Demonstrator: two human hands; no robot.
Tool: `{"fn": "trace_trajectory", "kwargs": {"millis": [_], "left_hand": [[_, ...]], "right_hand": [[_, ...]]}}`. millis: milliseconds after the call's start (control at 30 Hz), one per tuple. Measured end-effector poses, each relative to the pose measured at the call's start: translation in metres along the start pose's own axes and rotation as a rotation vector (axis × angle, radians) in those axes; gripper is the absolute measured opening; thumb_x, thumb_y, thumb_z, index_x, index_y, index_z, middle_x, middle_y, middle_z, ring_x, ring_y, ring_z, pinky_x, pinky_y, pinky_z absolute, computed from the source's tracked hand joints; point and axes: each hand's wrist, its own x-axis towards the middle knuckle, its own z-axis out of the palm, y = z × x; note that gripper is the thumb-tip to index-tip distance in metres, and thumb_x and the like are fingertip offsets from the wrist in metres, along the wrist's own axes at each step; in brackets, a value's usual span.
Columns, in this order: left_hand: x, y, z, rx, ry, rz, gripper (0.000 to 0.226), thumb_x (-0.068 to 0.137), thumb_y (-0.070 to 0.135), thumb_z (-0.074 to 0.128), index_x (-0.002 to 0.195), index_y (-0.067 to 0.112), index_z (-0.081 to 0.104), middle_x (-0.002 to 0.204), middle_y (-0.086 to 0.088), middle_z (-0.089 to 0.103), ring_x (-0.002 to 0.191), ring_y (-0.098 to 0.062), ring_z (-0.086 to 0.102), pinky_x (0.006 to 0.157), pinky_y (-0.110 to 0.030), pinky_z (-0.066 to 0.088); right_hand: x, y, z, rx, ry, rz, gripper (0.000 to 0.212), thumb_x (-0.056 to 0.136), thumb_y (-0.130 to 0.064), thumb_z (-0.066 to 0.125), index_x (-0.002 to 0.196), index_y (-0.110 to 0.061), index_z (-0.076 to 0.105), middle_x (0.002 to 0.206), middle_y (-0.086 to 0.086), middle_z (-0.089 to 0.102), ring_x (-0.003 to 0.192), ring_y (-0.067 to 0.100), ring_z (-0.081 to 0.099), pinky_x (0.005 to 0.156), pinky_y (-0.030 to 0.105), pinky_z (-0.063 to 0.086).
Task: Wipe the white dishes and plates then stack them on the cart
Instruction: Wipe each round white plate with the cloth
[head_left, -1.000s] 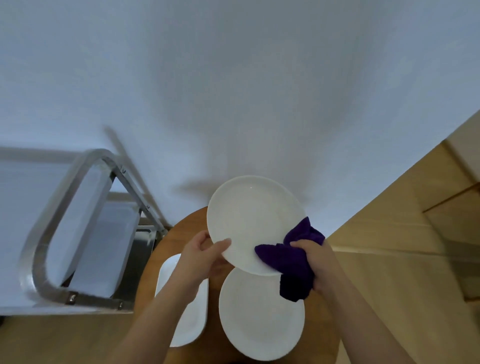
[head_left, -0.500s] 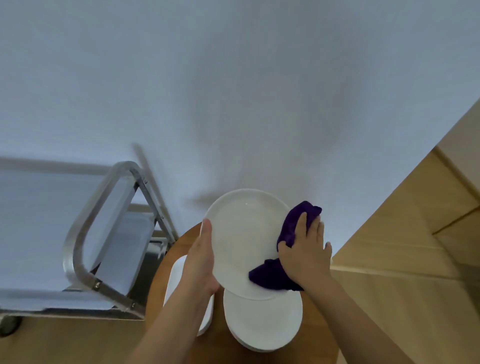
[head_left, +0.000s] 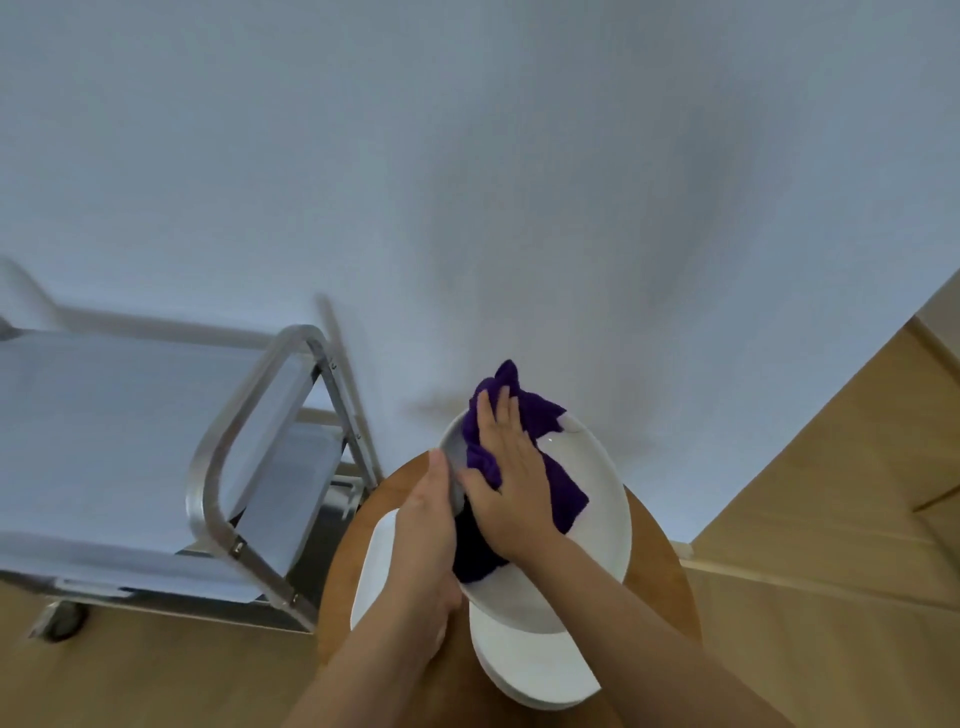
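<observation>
Two bare hands work over a small round wooden counter at the bottom of the view. Nearest the camera, a stack of white plates rests on the counter, and a white rectangular dish lies just to its left, partly hidden under the left forearm. Above the stack, a round white plate is held tilted, its lower edge overlapping the stack in the picture. The left hand grasps this plate by its left rim, thumb along the edge, so that grip is clenched on the plate. The right hand lies flat with fingers spread and pointing away, pressing a purple cloth against the plate's face; its grip is not curled round anything, only pushing the cloth down. The cloth bunches out past the fingertips at the plate's far rim and darkens under the wrist. Farther left, a metal cart stands just beside the counter, with a curved tube handle, pale flat shelves and a wheel at its lower left corner. Wooden floor spreads on the right, and a plain pale wall fills the far view.
</observation>
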Motion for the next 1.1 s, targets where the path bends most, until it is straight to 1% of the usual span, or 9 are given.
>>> {"fn": "trace_trajectory", "kwargs": {"millis": [133,233,467,600,767,867,933,1000,1100], "left_hand": [[0.003,0.009,-0.008,-0.048,-0.114,0.079,0.046,0.096,0.051,0.039,0.117,0.016,0.059,0.093,-0.001,0.067,0.085,-0.017,0.065,0.076,-0.038,0.053],[0.004,0.012,-0.012,-0.082,-0.168,0.064,0.045,0.095,0.051,0.039,0.102,0.012,0.061,0.078,-0.001,0.070,0.069,-0.015,0.067,0.059,-0.031,0.054],[0.019,0.023,-0.020,-0.127,-0.086,-0.058,0.051,0.080,0.066,0.053,0.104,0.021,0.063,0.099,-0.014,0.071,0.092,-0.035,0.067,0.070,-0.048,0.057],[0.024,0.023,-0.024,0.023,-0.172,0.027,0.053,0.083,0.066,0.049,0.111,0.024,0.065,0.100,-0.008,0.073,0.096,-0.028,0.068,0.081,-0.045,0.055],[0.023,0.022,-0.024,0.137,-0.189,0.041,0.053,0.083,0.067,0.044,0.104,0.024,0.067,0.090,-0.004,0.075,0.085,-0.022,0.072,0.080,-0.042,0.057],[0.024,0.021,-0.026,0.137,-0.195,0.017,0.059,0.083,0.068,0.043,0.114,0.022,0.064,0.097,-0.005,0.074,0.095,-0.026,0.069,0.088,-0.047,0.053],[0.025,0.021,-0.029,0.150,-0.189,0.021,0.061,0.082,0.069,0.043,0.115,0.022,0.063,0.099,-0.005,0.074,0.097,-0.027,0.068,0.088,-0.048,0.053],[0.023,0.022,-0.030,0.145,-0.195,0.008,0.062,0.079,0.068,0.046,0.116,0.021,0.063,0.100,-0.006,0.073,0.096,-0.027,0.069,0.083,-0.045,0.054],[0.018,0.024,-0.026,0.062,-0.248,-0.062,0.059,0.081,0.063,0.050,0.111,0.014,0.067,0.098,-0.012,0.073,0.089,-0.028,0.071,0.069,-0.038,0.057]], "right_hand": [[-0.023,-0.012,-0.001,0.385,-0.122,-0.071,0.061,0.082,-0.025,0.043,0.138,-0.048,0.036,0.144,-0.023,0.038,0.134,-0.002,0.032,0.115,0.028,0.023],[-0.035,-0.011,-0.009,0.562,-0.223,-0.032,0.054,0.079,-0.021,0.047,0.107,-0.067,0.052,0.108,-0.037,0.058,0.110,-0.006,0.052,0.100,0.018,0.039],[-0.057,0.020,-0.039,0.449,-0.452,0.033,0.038,0.076,-0.022,0.044,0.088,-0.048,0.069,0.101,-0.023,0.069,0.103,-0.003,0.058,0.093,0.012,0.042],[-0.060,0.041,-0.063,0.261,-0.425,0.050,0.032,0.077,-0.022,0.044,0.081,-0.039,0.071,0.088,-0.011,0.072,0.090,0.005,0.063,0.088,0.026,0.050],[-0.044,0.059,-0.083,-0.065,-0.322,0.096,0.019,0.087,-0.018,0.052,0.075,-0.021,0.066,0.072,-0.006,0.065,0.074,0.014,0.060,0.068,0.024,0.047],[-0.038,0.050,-0.082,0.178,-0.090,0.279,0.025,0.080,-0.027,0.053,0.078,-0.006,0.066,0.076,0.012,0.066,0.076,0.030,0.061,0.069,0.037,0.050],[-0.045,0.035,-0.083,0.471,0.174,0.428,0.033,0.070,-0.045,0.051,0.086,-0.022,0.068,0.081,0.004,0.069,0.081,0.026,0.064,0.074,0.041,0.054],[-0.057,0.019,-0.078,0.628,0.322,0.331,0.035,0.070,-0.052,0.052,0.100,-0.039,0.065,0.093,-0.009,0.070,0.091,0.013,0.066,0.080,0.037,0.053],[-0.076,-0.005,-0.060,0.405,-0.036,-0.071,0.061,0.074,-0.056,0.053,0.133,-0.055,0.034,0.133,-0.032,0.043,0.123,-0.007,0.041,0.100,0.011,0.033]]}}
